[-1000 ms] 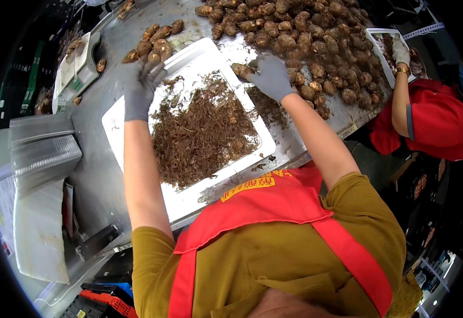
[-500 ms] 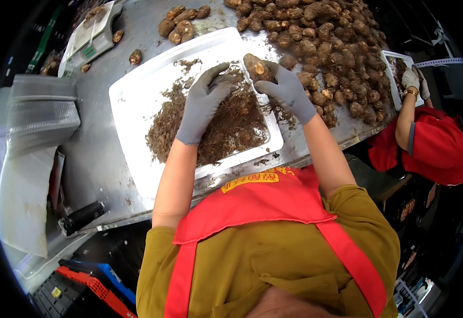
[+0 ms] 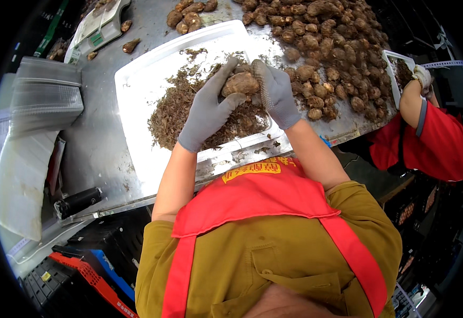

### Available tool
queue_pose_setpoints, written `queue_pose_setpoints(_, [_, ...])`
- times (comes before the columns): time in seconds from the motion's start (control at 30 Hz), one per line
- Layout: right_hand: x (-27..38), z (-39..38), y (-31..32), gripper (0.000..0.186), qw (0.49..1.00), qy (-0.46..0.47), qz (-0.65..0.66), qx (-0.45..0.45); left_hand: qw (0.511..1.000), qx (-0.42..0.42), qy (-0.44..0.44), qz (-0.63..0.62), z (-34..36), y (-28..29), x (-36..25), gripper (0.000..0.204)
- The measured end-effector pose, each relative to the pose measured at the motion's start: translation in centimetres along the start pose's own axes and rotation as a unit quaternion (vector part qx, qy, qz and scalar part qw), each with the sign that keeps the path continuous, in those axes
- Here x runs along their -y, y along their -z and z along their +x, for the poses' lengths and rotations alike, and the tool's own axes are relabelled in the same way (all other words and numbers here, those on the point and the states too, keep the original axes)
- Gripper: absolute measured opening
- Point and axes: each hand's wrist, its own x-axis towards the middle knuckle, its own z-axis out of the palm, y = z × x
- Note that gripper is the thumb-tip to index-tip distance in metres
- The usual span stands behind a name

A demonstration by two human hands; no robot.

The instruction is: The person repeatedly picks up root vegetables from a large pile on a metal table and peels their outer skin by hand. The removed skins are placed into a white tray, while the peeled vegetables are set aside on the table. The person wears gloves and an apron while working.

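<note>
Above the white tray [image 3: 131,114], my gloved left hand [image 3: 210,108] is closed round a brown taro tuber [image 3: 241,85], thumb along its near side. My right hand [image 3: 278,98], also in a grey glove, is beside the tuber's right end with fingers stretched out; whether they touch it I cannot tell. Brown fibrous peelings [image 3: 176,119] fill much of the tray under both hands. A big heap of taro [image 3: 342,58] lies just beyond my right hand.
A small group of taro [image 3: 191,21] lies behind the tray. At the far left stands a scale [image 3: 96,26], with a loose tuber [image 3: 131,46] nearby. Stacked clear plastic containers [image 3: 48,95] are at left. A co-worker's gloved hand [image 3: 422,77] is over another tray at right.
The taro has moved from my right hand into my left, which has turned and closed on it. My right hand has shifted toward the tray and let go. The co-worker's arm has also moved.
</note>
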Motion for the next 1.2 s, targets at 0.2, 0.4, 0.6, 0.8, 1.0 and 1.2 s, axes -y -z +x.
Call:
queue_pose_setpoints(0.2, [1.5, 0.2, 0.8, 0.044, 0.988, 0.135, -0.062, 0.032, 0.974, -0.005, 0.079, -0.213, -0.8, -0.1, 0.7, 0.066])
queue_pose_setpoints(0.4, [1.5, 0.5, 1.4, 0.052, 0.938, 0.095, -0.325, 0.079, 0.941, 0.015, 0.121, -0.317, -1.3, 0.3, 0.3, 0.057])
queue_pose_setpoints(0.6, [1.4, -0.2, 0.6, 0.034, 0.874, 0.167, -0.43, 0.154, 0.998, -0.007, 0.022, 0.063, -1.4, 0.8, 0.0, 0.05])
queue_pose_setpoints(0.8, [1.7, 0.0, -0.5, 0.03, 0.926, 0.228, -0.245, 0.175, 0.968, -0.056, 0.119, -0.212, -1.7, 0.6, 2.0, 0.046])
queue_pose_setpoints(1.0, [1.2, 1.0, 0.5, 0.038, 0.952, 0.076, -0.242, 0.171, 0.802, -0.032, 0.146, -0.578, -2.7, 1.9, 5.1, 0.039])
queue_pose_setpoints(1.2, [1.1, 1.3, -0.6, 0.053, 0.934, 0.062, -0.346, 0.07, 0.797, -0.005, 0.152, -0.585, -3.5, 2.4, 4.3, 0.044])
